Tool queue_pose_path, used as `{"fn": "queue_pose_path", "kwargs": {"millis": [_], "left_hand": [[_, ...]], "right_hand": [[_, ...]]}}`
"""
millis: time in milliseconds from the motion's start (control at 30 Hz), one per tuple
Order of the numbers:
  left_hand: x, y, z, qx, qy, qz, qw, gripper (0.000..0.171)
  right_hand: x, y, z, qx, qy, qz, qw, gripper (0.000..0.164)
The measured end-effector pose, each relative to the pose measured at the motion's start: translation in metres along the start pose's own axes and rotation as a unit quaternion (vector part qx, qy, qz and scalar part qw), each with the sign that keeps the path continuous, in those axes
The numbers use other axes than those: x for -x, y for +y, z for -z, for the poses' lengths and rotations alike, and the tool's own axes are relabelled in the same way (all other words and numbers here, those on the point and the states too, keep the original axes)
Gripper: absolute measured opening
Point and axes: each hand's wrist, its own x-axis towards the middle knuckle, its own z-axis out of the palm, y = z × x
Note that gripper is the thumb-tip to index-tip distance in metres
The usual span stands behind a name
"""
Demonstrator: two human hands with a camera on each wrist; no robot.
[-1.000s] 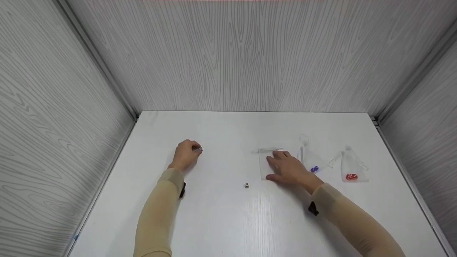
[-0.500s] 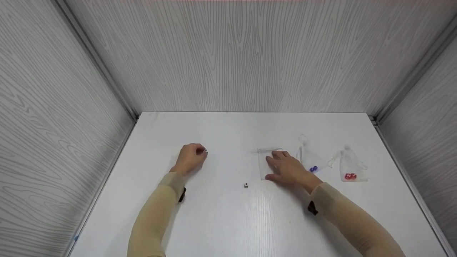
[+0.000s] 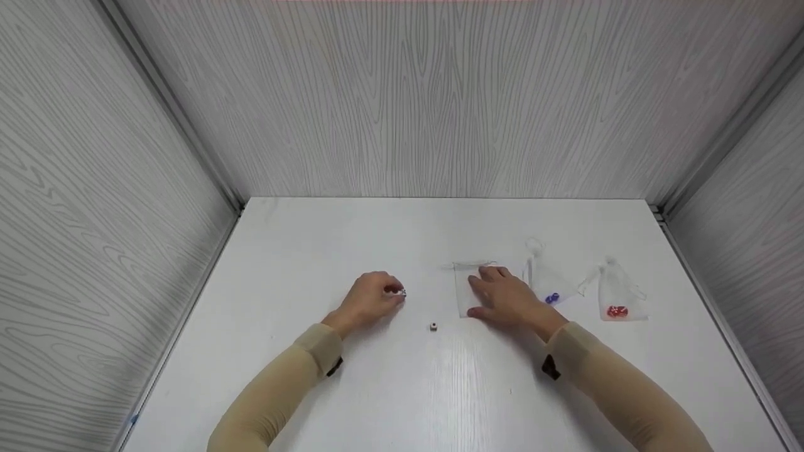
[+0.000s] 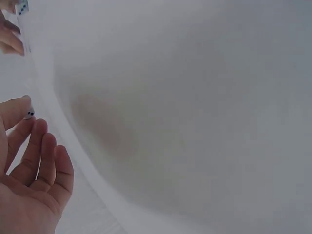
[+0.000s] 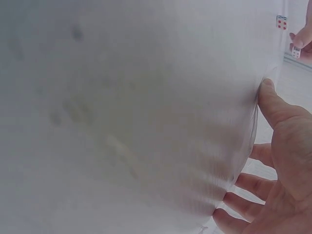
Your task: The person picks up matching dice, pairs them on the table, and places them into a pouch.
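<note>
My left hand [image 3: 366, 299] pinches a small white die [image 4: 29, 114] between thumb and forefinger, above the left-middle of the table. The other fingers of that hand are bent loosely behind it. A second white die [image 3: 433, 327], with red pips [image 5: 282, 23] in the right wrist view, lies on the table between the two hands. My right hand [image 3: 510, 296] rests with fingers spread on a flat sheer drawstring bag [image 3: 465, 296]. Its thumb [image 5: 273, 100] and fingertips touch the bag, while the palm hides the bag's right part.
Right of the right hand lies a sheer bag with purple dice [image 3: 552, 298] inside. Farther right is another sheer bag with red dice [image 3: 617, 311]. The white table [image 3: 352, 232] has grey wood-grain panels [image 3: 414, 125] at its back and sides.
The left hand has moved right and toward the front with the die, closer to the die on the table. My right hand has stayed on the bag.
</note>
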Motion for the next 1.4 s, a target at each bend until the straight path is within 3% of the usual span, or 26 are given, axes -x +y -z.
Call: {"fn": "queue_pose_path", "kwargs": {"millis": [200,400,1000,1267,1400], "left_hand": [[0.009,0.022,-0.017,-0.004,-0.032,-0.056,0.9979,0.018],[0.016,0.033,-0.026,-0.017,-0.064,-0.069,0.9954,0.019],[0.018,0.034,-0.040,-0.044,-0.075,-0.071,0.9937,0.021],[0.018,0.035,-0.032,-0.040,-0.084,-0.074,0.9929,0.029],[0.015,0.032,-0.026,-0.024,-0.071,-0.053,0.9958,0.033]], "right_hand": [[0.003,0.000,0.000,-0.005,0.005,0.005,1.000,0.082],[0.002,0.001,0.000,0.005,0.010,0.014,1.000,0.080],[0.001,0.001,-0.003,0.006,0.000,0.001,1.000,0.082],[0.002,0.000,-0.001,-0.001,0.003,0.003,1.000,0.083],[0.002,0.000,0.000,-0.001,0.006,0.008,1.000,0.082]]}}
